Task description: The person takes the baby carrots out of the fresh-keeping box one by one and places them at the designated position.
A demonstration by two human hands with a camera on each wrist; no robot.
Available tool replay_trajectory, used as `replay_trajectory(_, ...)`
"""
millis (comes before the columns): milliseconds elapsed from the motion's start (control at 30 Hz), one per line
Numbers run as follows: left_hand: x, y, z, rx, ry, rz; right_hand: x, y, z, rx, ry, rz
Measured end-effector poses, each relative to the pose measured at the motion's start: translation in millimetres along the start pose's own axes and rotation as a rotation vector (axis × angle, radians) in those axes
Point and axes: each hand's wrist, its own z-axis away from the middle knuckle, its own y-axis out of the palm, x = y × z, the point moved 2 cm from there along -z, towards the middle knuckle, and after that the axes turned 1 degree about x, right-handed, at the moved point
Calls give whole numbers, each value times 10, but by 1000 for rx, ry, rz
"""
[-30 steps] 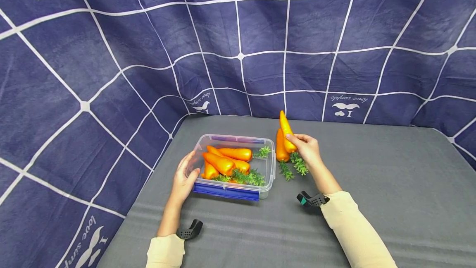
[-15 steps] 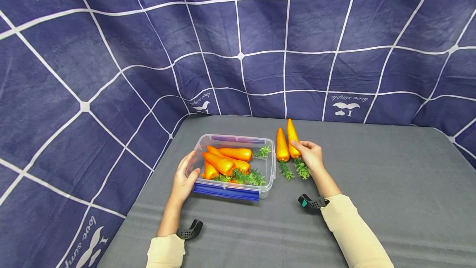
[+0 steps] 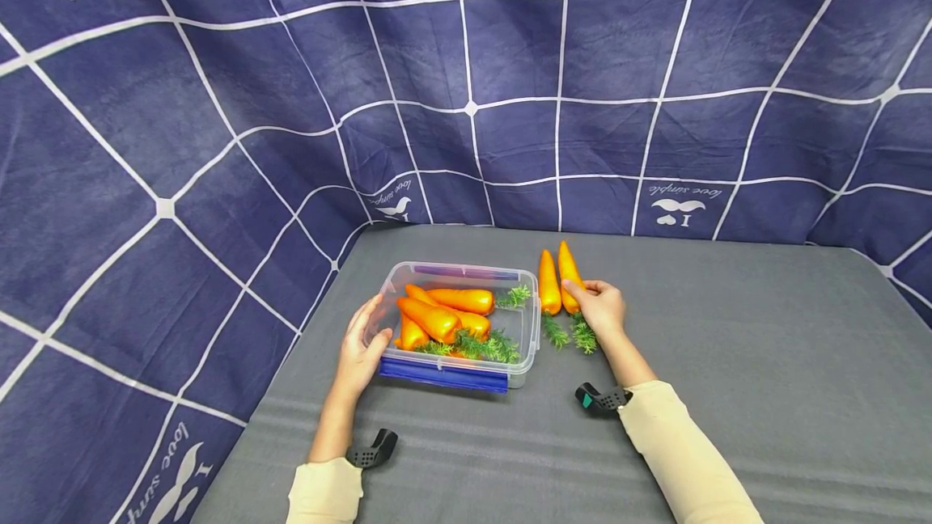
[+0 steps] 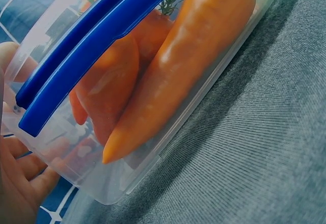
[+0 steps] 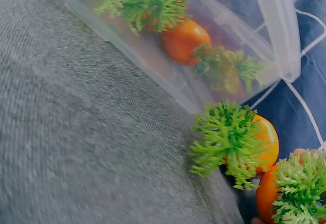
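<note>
My left hand (image 3: pixel 358 358) holds the left end of a clear plastic food box (image 3: pixel 444 376), thumb over the rim and fingers along the outside wall. In the box lie several orange carrots (image 3: pixel 429 319) with feathery green tops, piled toward the left. Right of the box, my right hand (image 3: pixel 606 310) grips a carrot (image 3: pixel 570 272) near its leafy end, its tip pointing away from me. Another carrot (image 3: pixel 549 285) lies between that one and the box, close alongside. In the right wrist view, the held carrot's green top (image 5: pixel 303 188) hides most of the fingers.
A grey cloth (image 3: pixel 764 362) covers the table. Behind and to the left hangs a dark blue curtain (image 3: pixel 619 47) with white grid lines. The box has a blue latch (image 4: pixel 102 56) along its near side; no lid is on it.
My right hand has lowered its carrot from above the other one to the table beside it, then shifted slightly left with it. The neighbouring carrot moved slightly left. My left hand stays put.
</note>
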Motion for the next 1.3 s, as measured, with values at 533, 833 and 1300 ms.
replay_trajectory(533,350,-14,-25,-18,26,57,82,125,11,-15,-68,166)
replay_trajectory(833,351,-15,-22,-14,38,60,93,93,-1,-16,-80,158)
replay_trajectory(1300,351,-22,-25,-11,35,57,381,36,31,-46,-228,58)
